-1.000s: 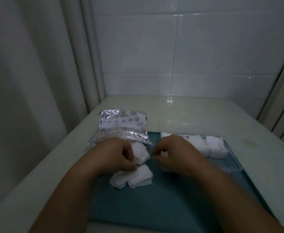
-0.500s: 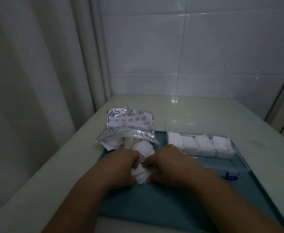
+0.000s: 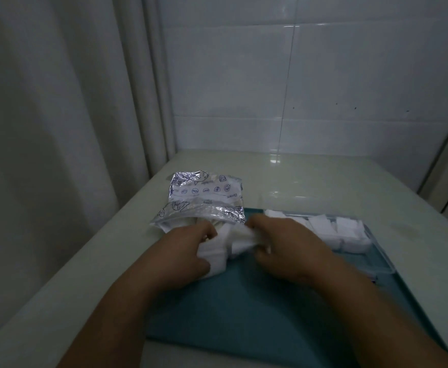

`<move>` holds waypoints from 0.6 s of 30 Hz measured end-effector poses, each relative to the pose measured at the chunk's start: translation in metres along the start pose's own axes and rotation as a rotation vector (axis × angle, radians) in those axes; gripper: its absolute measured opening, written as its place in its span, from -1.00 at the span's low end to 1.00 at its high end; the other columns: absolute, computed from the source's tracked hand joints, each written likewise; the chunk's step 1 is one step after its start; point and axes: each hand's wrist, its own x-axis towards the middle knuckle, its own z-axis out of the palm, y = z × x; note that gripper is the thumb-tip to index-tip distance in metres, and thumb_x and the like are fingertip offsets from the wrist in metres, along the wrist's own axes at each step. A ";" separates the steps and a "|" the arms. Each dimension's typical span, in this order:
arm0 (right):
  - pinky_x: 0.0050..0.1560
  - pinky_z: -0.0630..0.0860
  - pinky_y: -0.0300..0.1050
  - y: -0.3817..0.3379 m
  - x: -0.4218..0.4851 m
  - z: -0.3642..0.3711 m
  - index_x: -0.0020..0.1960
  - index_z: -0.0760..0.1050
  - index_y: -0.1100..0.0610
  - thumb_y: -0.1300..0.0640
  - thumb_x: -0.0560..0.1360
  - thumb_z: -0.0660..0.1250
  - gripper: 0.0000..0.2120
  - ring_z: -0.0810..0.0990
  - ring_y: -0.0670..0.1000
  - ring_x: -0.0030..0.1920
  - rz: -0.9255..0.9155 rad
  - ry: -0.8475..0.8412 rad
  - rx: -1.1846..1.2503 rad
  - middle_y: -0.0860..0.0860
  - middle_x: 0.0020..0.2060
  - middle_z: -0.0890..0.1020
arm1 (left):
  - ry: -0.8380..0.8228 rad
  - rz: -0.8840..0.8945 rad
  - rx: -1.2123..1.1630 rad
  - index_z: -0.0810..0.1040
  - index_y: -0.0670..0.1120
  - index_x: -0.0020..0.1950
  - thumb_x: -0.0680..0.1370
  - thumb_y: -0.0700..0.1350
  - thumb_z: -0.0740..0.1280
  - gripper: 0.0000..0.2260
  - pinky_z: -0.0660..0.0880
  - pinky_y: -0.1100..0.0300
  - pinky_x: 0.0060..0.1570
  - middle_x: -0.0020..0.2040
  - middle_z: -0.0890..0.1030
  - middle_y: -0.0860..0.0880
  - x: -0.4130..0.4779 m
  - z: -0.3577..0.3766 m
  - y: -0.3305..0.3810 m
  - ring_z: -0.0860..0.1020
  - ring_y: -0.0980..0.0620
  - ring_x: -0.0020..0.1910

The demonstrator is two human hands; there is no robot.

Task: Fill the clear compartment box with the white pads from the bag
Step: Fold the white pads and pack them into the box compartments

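Note:
A shiny printed bag (image 3: 204, 200) lies open on the pale table, its mouth toward me with white pads showing inside. A bunch of white pads (image 3: 225, 248) sits between my hands just in front of the bag. My left hand (image 3: 188, 251) grips the bunch from the left with curled fingers. My right hand (image 3: 284, 245) grips it from the right. To the right stands the clear compartment box (image 3: 382, 261), its far row holding white pads (image 3: 345, 229). My right hand hides the box's left end.
A teal mat (image 3: 257, 314) lies under my hands and the box. The pale table (image 3: 310, 179) meets a tiled wall behind and a curtain on the left. A door frame stands at the far right.
My hands came together around the loose pads on the mat and gathered them into one bunch, lifting it slightly toward the bag. The view has shifted a little.

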 end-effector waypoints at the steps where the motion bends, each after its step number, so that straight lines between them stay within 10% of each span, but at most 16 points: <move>1: -0.01 0.47 -0.11 0.003 -0.001 -0.003 0.25 0.39 -0.11 0.06 0.47 0.29 -0.64 0.56 0.08 0.07 0.034 0.042 0.065 0.02 0.09 0.61 | 0.014 0.011 -0.034 0.41 0.16 0.06 0.37 -0.17 0.37 -0.65 0.37 0.33 -0.20 -0.03 0.50 0.13 0.001 -0.002 0.000 0.49 0.14 -0.09; 5: -0.13 0.50 -0.19 0.018 0.003 -0.008 0.12 0.45 -0.17 0.16 0.40 0.39 -0.64 0.59 -0.06 -0.09 0.162 0.204 0.376 -0.10 -0.04 0.59 | 0.056 0.038 -0.225 0.48 0.20 0.09 0.36 -0.22 0.42 -0.58 0.32 0.49 -0.24 -0.06 0.58 0.18 0.004 -0.008 0.010 0.50 0.33 -0.14; 10: 0.00 0.64 0.04 0.026 0.003 -0.016 0.30 0.38 -0.05 0.40 0.38 0.38 -0.40 0.63 0.14 0.00 0.359 0.242 1.014 0.11 0.02 0.59 | 0.110 0.003 -0.460 0.35 0.32 0.28 0.39 -0.26 0.41 -0.36 0.55 0.18 -0.13 -0.09 0.58 0.08 0.018 -0.014 0.032 0.55 0.11 -0.24; 18: 0.00 0.64 0.06 0.036 0.002 -0.027 0.23 0.45 0.03 0.41 0.47 0.21 -0.58 0.64 0.19 -0.08 0.575 0.282 1.344 0.15 0.00 0.55 | 0.349 -0.074 -0.564 0.42 0.12 0.19 0.39 -0.23 0.32 -0.57 0.35 0.20 -0.33 -0.24 0.56 -0.05 0.067 -0.004 0.071 0.48 0.05 -0.29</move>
